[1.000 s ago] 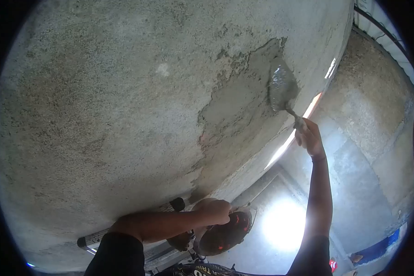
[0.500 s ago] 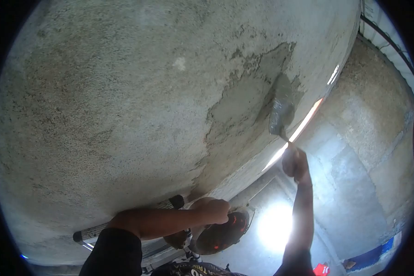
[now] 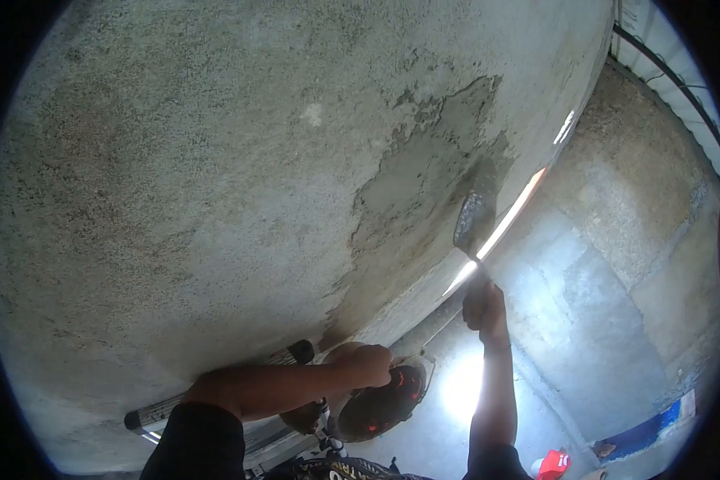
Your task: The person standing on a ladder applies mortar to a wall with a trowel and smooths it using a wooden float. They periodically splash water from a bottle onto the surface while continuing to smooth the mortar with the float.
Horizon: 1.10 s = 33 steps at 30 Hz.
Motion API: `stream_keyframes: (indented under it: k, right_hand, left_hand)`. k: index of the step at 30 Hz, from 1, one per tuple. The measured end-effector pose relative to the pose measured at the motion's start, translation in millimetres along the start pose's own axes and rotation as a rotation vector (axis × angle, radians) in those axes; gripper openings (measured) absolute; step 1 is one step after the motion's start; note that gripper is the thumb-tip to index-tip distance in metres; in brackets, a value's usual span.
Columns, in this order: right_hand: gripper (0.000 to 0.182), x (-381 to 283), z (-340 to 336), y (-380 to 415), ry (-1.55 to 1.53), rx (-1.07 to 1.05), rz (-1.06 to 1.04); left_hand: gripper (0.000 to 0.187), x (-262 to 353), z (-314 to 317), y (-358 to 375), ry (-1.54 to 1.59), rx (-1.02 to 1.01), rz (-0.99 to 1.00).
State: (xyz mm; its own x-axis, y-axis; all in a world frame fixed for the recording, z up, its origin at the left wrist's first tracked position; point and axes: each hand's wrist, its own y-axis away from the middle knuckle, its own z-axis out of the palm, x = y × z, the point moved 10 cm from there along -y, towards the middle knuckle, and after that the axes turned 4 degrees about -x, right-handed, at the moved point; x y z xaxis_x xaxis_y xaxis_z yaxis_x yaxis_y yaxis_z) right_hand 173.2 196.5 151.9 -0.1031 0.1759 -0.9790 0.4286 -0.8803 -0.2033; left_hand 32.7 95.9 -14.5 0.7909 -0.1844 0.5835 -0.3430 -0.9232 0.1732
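Observation:
My right hand [image 3: 484,308] is closed round the handle of a trowel [image 3: 474,216], whose blade lies against the wall [image 3: 216,200] at the lower right part of a patch of darker, wet-looking mortar [image 3: 412,180]. The patch has a ragged edge and runs down toward the lower middle. My left hand [image 3: 372,366] is a fist at the rim of a dark round pan [image 3: 382,404] with orange-red spots inside, and grips its edge.
A metal ladder [image 3: 168,408] stands below my left arm. Bright light falls on the floor [image 3: 536,320] at the right. A red item [image 3: 554,464] and a blue object [image 3: 640,438] lie at the lower right. A narrow bright gap runs beside the wall's edge.
My right hand and the trowel have moved down and slightly left along the mortar patch. My left hand still grips the pan and has barely shifted.

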Motion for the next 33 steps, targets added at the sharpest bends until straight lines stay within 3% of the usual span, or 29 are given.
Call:
stream_keyframes:
  k: [2,5,8,12,14,15,18,20,22,24,26,28,29,33]
  right_hand:
    - [0.059,-15.4,-4.9,1.1,0.054,0.024,-0.065]
    - [0.058,-70.7,25.3,1.9,0.201,-0.036,-0.341]
    - [0.057,-104.5,60.5,-10.5,0.275,-0.100,-0.386]
    - [0.055,-78.9,60.7,-48.2,0.214,-0.221,-0.291]
    - [0.056,-45.3,39.7,-58.3,-0.009,-0.246,-0.167]
    - [0.057,-42.2,23.6,-55.6,-0.013,-0.074,-0.144]
    - [0.054,-17.4,-33.5,-50.0,-0.073,0.129,0.028]
    - [0.054,-40.2,-31.9,-35.8,-0.046,0.262,0.042]
    - [0.056,-55.7,-16.4,-33.6,-0.098,0.217,-0.001]
    - [0.051,-86.3,-3.8,-32.4,-0.068,0.277,-0.199]
    - [0.055,-106.8,11.2,-33.2,-0.013,0.205,-0.251]
    - [0.058,-131.2,56.1,-35.0,0.173,-0.161,-0.370]
    - [0.058,-137.5,63.8,-39.3,0.270,-0.208,-0.404]
    - [0.056,-119.7,31.9,-76.8,0.215,-0.129,-0.352]
  left_hand:
    - [0.028,4.8,-5.1,1.8,-0.002,-0.014,0.018]
    - [0.028,8.7,-4.5,3.4,0.009,-0.049,0.015]
    - [0.027,5.3,-1.2,1.3,0.005,-0.056,-0.011]
    - [0.027,3.0,-1.4,-0.8,-0.045,-0.026,-0.001]
    - [0.027,0.7,1.0,0.6,-0.040,-0.019,0.001]
    - [0.027,-1.1,-1.9,-1.0,-0.042,0.004,-0.002]
    - [0.027,-3.0,0.1,-2.4,0.037,0.027,0.006]
    - [0.027,-3.3,-4.0,0.0,0.020,0.024,-0.017]
    - [0.027,0.9,-7.2,3.2,0.003,0.014,-0.027]
    - [0.026,4.5,-7.6,3.6,-0.023,-0.047,-0.049]
    - [0.026,7.4,-9.3,4.0,-0.023,-0.051,-0.040]
    - [0.026,4.0,-4.9,3.4,-0.029,-0.063,-0.037]
    - [0.025,1.3,-1.7,-0.2,-0.027,-0.021,-0.017]
    - [0.028,-3.8,3.6,-4.2,-0.018,0.004,0.009]
